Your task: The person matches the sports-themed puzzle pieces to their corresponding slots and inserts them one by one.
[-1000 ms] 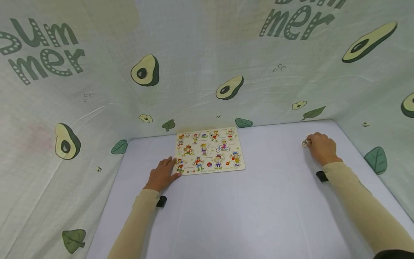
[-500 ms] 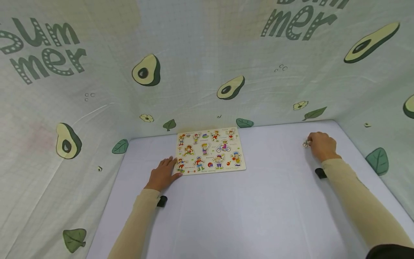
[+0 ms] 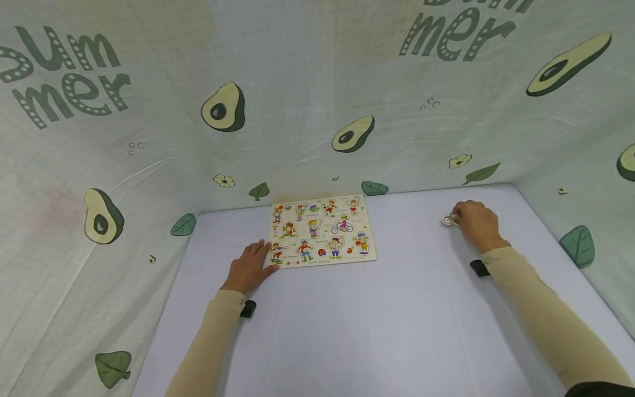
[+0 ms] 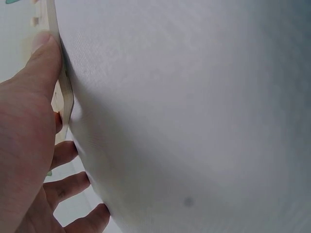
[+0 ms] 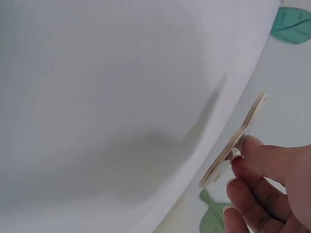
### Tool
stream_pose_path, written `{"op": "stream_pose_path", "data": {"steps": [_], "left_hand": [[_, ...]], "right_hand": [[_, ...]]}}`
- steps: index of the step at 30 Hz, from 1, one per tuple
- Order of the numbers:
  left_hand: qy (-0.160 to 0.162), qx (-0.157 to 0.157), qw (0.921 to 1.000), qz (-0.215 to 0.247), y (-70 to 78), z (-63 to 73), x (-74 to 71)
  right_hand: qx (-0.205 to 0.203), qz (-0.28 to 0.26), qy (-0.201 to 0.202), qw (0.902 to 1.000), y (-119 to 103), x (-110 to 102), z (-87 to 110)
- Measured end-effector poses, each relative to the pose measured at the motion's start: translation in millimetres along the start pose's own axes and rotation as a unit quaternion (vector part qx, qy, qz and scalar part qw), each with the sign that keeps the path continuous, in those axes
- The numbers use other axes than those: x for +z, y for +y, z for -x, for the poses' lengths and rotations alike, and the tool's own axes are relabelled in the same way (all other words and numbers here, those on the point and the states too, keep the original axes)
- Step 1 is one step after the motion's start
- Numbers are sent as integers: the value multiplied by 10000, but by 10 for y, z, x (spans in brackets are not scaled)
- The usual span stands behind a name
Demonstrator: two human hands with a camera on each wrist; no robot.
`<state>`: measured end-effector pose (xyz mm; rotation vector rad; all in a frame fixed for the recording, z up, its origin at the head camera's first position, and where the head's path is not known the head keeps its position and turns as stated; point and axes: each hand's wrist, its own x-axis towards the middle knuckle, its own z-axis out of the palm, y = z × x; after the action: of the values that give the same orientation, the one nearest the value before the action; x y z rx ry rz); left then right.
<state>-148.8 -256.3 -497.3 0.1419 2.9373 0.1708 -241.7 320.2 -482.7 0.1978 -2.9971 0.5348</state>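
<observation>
On the white tabletop lies a cream wooden peg puzzle board [image 3: 324,223] printed with colourful children doing sports. My left hand [image 3: 247,269] rests at its near left corner, thumb along the front edge. In the left wrist view the thumb lies on the board's edge [image 4: 65,94], and the other fingers spread beyond the corner. To the right, well apart from the board, my right hand [image 3: 477,223] pinches a small wooden puzzle piece [image 3: 448,220]. A wheel shape shows on it. The right wrist view shows the piece [image 5: 233,141] edge-on, lifted off the table and gripped by a knob.
A pale cloth backdrop [image 3: 292,165] with avocado and leaf prints stands behind and beside the white table [image 3: 377,325]. The board lies near the table's back edge. A wide stretch of tabletop lies between board and right hand.
My right hand has moved left and lifted slightly with the puzzle piece, which now shows more beyond the fingertips. The left hand and the board have stayed in place.
</observation>
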Motion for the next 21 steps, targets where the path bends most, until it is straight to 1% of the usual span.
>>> {"op": "stream_pose_path", "data": {"steps": [8,13,21], "left_hand": [[6,-24,10000,11,2,10,10],[0,-48,10000,54,6,7,12],[41,-19,10000,48,-8,-5,21]], "right_hand": [[-494,-42,230,9985,-468,63,-33],[-753,-12,296,9967,-719,148,-64],[-1006,-27,301,9945,-1109,300,-117]]}}
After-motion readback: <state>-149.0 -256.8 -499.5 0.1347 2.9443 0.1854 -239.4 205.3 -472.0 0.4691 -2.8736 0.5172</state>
